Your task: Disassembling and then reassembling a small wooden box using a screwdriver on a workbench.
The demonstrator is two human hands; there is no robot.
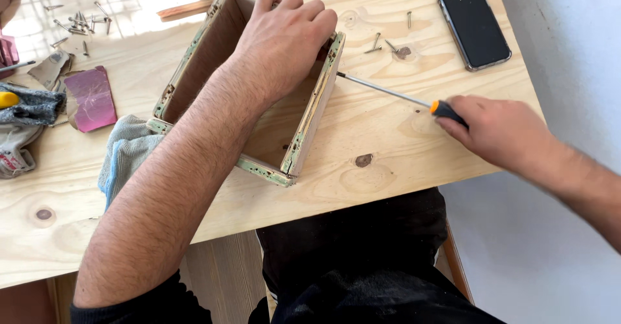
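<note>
An open wooden box [194, 58] with worn green-painted edges lies on the plywood table [375, 136]. My left hand [284, 36] rests over its far right corner, fingers curled down over the rim. My right hand [498, 133] grips a screwdriver [394, 95] with an orange and black handle. Its long thin shaft runs left, and the tip meets the outer right side of the box near the top corner.
Three loose screws [381, 42] lie right of the box, and a dark phone [473, 25] beyond them. Several more screws [81, 23] are at the far left, with pink sandpaper [90, 97], a light blue cloth [126, 152] and grey gloves [29, 107].
</note>
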